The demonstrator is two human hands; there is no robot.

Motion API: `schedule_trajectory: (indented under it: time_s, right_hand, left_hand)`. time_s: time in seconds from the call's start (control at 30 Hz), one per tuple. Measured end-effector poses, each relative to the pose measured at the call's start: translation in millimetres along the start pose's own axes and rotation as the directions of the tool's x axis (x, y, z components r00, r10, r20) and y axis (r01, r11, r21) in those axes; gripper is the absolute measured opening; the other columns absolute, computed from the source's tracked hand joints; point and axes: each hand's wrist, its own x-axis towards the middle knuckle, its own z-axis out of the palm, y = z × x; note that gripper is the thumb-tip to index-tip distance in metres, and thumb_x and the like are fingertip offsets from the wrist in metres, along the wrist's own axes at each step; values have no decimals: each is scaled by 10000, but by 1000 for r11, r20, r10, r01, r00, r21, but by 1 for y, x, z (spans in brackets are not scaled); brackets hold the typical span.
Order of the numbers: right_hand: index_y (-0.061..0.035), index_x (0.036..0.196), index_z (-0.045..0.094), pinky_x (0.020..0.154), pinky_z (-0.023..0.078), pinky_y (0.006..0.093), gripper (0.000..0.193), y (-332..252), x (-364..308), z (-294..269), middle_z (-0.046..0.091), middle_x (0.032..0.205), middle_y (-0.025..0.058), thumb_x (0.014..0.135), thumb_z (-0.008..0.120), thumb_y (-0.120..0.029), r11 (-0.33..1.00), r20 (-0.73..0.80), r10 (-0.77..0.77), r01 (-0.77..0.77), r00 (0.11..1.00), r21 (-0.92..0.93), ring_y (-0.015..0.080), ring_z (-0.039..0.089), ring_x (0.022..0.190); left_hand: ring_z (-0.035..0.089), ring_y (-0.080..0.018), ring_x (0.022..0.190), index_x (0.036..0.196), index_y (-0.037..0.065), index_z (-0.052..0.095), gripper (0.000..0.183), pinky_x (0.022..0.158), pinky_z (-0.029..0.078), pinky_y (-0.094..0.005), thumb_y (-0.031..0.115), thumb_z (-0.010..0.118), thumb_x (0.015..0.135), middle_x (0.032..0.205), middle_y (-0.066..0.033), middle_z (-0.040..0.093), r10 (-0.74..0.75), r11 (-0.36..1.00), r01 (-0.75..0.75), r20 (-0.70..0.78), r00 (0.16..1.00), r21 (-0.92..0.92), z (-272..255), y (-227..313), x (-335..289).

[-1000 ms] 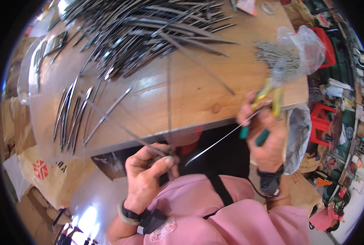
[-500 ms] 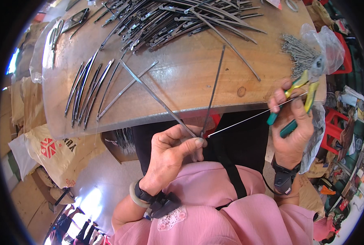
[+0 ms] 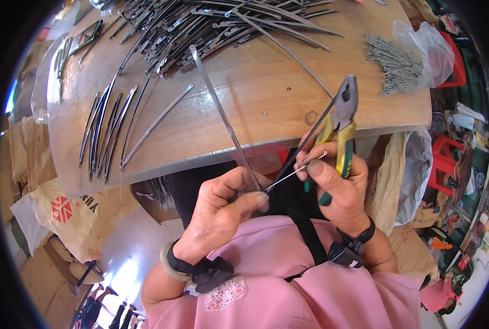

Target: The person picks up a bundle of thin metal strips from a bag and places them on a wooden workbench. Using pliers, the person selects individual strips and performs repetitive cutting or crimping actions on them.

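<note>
My left hand (image 3: 222, 205) is closed, pinching the lower ends of two slim metal strips that fan apart in a V. One flat grey strip (image 3: 221, 112) leans up over the table's edge; the darker strip (image 3: 304, 143) slants right, passing behind the pliers. My right hand (image 3: 340, 189) is closed round pliers (image 3: 345, 109) with yellow and green handles, jaws pointing up. Thumb and fingers of that same hand also pinch a thin metal wire (image 3: 288, 176) with a small loop at its upper end. Its lower end meets the strips at my left fingertips; the exact joint is hidden.
A heap of dark metal strips (image 3: 200, 41) covers the far side of the wooden table (image 3: 266, 123). Several strips (image 3: 106, 134) lie in a row at left. Thin twisted wires (image 3: 392, 66) spill from a clear plastic bag (image 3: 433, 55) at right. Scissors (image 3: 62, 60) lie far left.
My right hand has come left and down toward my left hand, bringing the pliers and wire. The wire's lower end now reaches the strips. The darker strip tilts further right.
</note>
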Motion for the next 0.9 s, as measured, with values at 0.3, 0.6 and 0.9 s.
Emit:
schedule_trajectory:
  time_s: [0.3,0.6,0.9]
  right_hand:
    - [26,829,645,809,471,329,162,-55,15,-7,590,1038,136,763,758,-70,595,341,-209,396,916,-699,271,591,890]
    - [20,808,604,910,359,502,286,-60,46,-17,592,1074,139,566,747,-34,160,679,-232,716,696,-679,331,559,964]
    - [12,798,616,853,356,483,248,-62,43,-8,591,1024,123,559,678,-6,120,723,-286,772,629,-625,295,552,851]
  left_hand:
    - [509,-58,528,991,-55,614,87,450,376,-214,-41,601,906,733,-28,592,-80,994,77,31,996,83,0,-1,-5]
    - [551,-80,549,1023,-56,608,117,479,405,-216,-60,585,909,753,-36,594,-59,992,56,25,998,115,0,-4,-5]
    - [660,-187,880,1159,-81,630,285,815,538,-303,-97,547,886,1012,-110,654,6,992,-31,200,980,123,-25,25,6]
